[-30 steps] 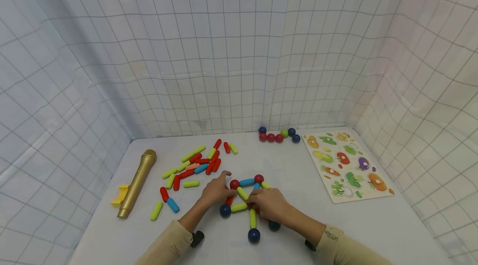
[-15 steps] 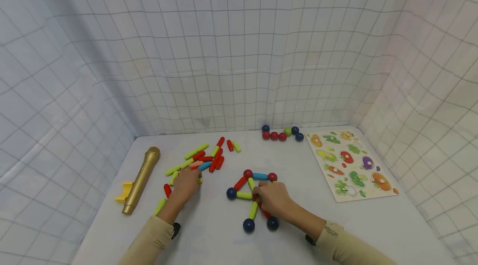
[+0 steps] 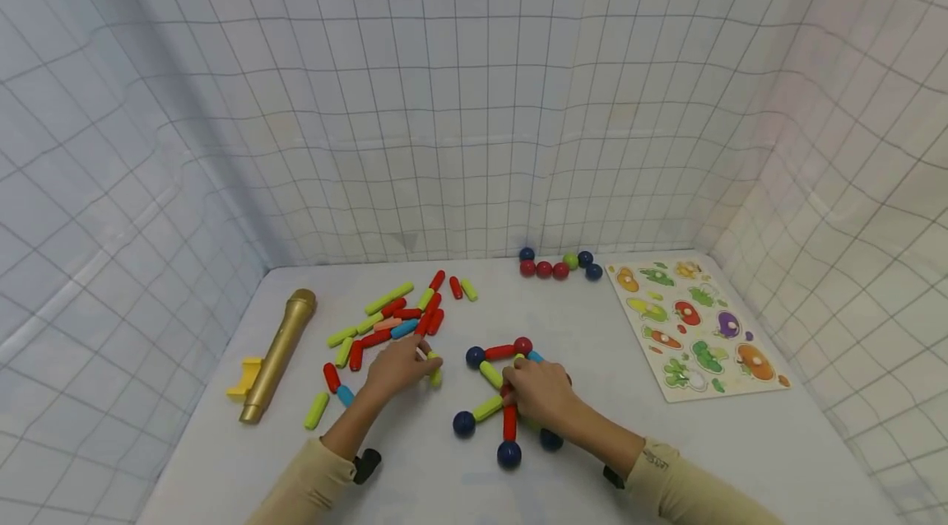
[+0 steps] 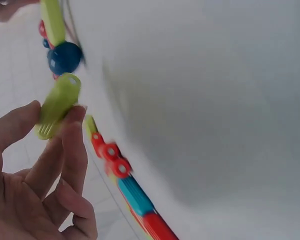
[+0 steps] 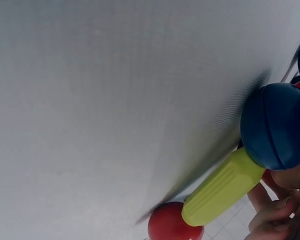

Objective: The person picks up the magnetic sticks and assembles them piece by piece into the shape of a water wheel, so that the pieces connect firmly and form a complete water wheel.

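Observation:
My left hand [image 3: 400,367] pinches a yellow-green magnetic rod [image 4: 60,102] between thumb and fingertips, left of a rod-and-ball structure. The structure lies on the table, with yellow-green, red and blue rods running out from a red centre ball [image 3: 507,393]. Navy balls [image 3: 508,454] and a red ball [image 3: 522,346] sit at its rod ends. My right hand [image 3: 543,395] grips the structure at the centre ball and covers its right part. In the right wrist view, a yellow-green rod [image 5: 224,187] joins a navy ball [image 5: 275,125] to a red ball [image 5: 172,222], with curled fingers behind.
Loose red, yellow-green and blue rods [image 3: 376,337] lie in a group on the left. A gold microphone [image 3: 280,356] and a yellow piece [image 3: 245,378] are farther left. Several loose balls [image 3: 544,269] line the back edge. A vegetable puzzle board [image 3: 696,332] lies right.
My left hand went left to the loose rods, picked up a yellow-green rod and came back rightward with it. The structure has turned clockwise under my right hand.

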Motion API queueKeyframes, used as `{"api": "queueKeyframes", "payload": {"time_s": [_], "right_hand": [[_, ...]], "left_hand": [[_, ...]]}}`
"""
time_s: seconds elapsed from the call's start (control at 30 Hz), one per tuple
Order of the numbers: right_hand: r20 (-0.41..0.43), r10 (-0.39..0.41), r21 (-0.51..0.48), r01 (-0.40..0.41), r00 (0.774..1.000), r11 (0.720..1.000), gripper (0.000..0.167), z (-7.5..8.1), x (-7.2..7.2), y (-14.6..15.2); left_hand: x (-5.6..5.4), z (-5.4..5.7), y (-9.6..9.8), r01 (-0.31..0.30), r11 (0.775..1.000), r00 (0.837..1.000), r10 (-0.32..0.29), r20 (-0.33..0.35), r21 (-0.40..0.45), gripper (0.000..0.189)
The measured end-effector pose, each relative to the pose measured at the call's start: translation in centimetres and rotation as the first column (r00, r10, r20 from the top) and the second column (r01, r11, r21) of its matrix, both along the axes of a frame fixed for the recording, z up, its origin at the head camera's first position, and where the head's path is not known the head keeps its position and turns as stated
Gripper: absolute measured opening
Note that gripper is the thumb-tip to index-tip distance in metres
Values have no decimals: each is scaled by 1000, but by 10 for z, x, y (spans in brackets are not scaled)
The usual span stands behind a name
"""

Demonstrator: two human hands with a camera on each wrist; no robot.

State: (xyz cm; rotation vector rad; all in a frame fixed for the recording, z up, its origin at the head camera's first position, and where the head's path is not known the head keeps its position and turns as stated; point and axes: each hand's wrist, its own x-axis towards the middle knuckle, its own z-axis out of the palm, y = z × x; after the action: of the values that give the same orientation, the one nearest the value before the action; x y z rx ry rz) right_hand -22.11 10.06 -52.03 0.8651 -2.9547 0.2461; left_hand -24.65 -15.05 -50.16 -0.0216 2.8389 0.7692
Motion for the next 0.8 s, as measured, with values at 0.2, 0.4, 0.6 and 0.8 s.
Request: {"api": "queueKeyframes", "payload": {"time_s": [0.2, 0.4, 0.6, 0.8], "right_hand": [[-18, 1, 11, -1, 1000, 1000, 17, -1, 0, -1], [-47, 6, 23, -5, 999, 1000, 18, -1, -1, 0], [-33, 26, 23, -25, 999, 999, 14, -1, 0, 3], [15, 47, 14, -47, 999, 999, 18, -2, 2, 6]], "left_hand": [[7, -1, 16, 29, 984, 992, -50, 119, 176, 32], [14, -4, 24, 49, 978, 976, -90, 199, 203, 30], [15, -11, 27, 52, 971, 968, -106, 227, 232, 31], [9, -14, 34, 56, 974, 968, -107, 229, 220, 33]]}}
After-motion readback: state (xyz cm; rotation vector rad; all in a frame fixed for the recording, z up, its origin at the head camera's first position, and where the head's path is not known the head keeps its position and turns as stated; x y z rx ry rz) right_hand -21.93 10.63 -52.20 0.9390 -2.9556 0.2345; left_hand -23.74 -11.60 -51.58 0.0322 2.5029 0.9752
